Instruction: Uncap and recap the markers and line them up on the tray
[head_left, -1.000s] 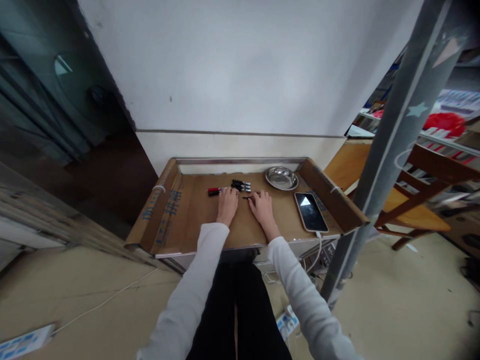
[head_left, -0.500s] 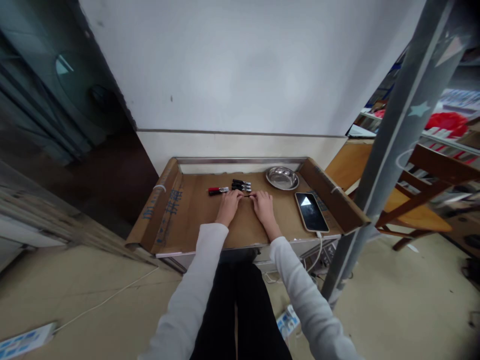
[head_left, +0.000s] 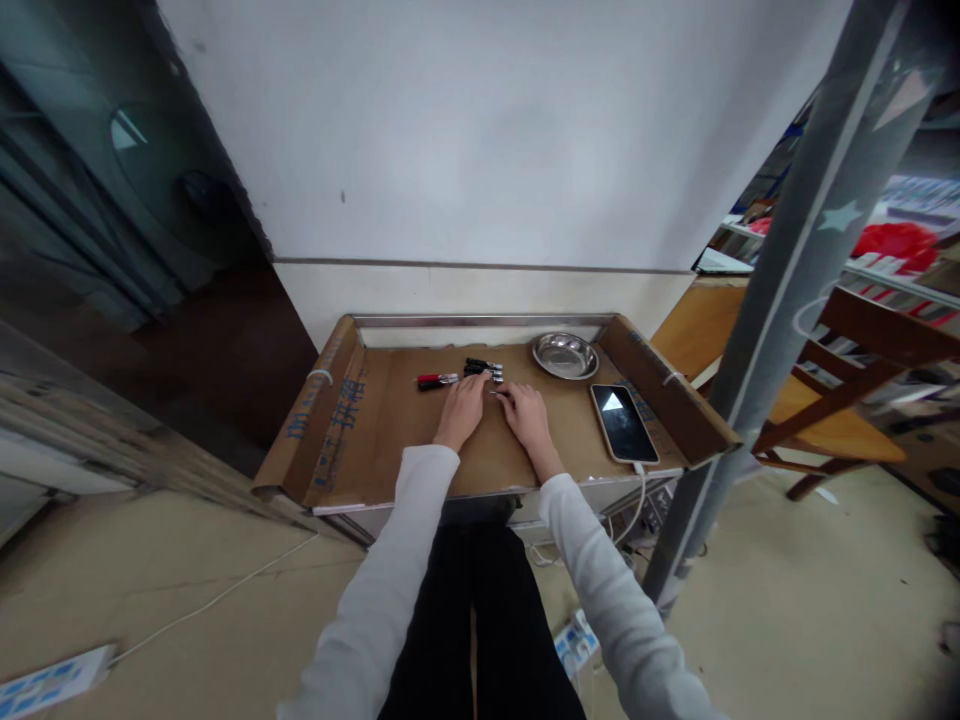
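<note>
My left hand (head_left: 462,408) is over the cardboard surface (head_left: 397,440), fingers closed together, tips beside several short black sticks with silver ends (head_left: 482,364). Whatever its fingertips may hold is hidden. My right hand (head_left: 527,414) pinches a small thin piece with a silvery tip (head_left: 495,393), which points left towards my left hand. The piece is too small to name. Left of my left hand lie a red stick with a silver end (head_left: 427,379) and a black one (head_left: 431,385), side by side.
A round steel dish (head_left: 564,372) stands at the back right. In front of it lies a phone (head_left: 624,424) with a white cable (head_left: 640,490). Raised cardboard flaps (head_left: 667,400) edge the sides. A grey post (head_left: 772,280) rises at the right, near a wooden chair (head_left: 847,415).
My left hand has moved slightly up and right, off the thin dark piece both hands were on. My right hand stays nearly in place, and a silvery tip now shows at its fingers.
</note>
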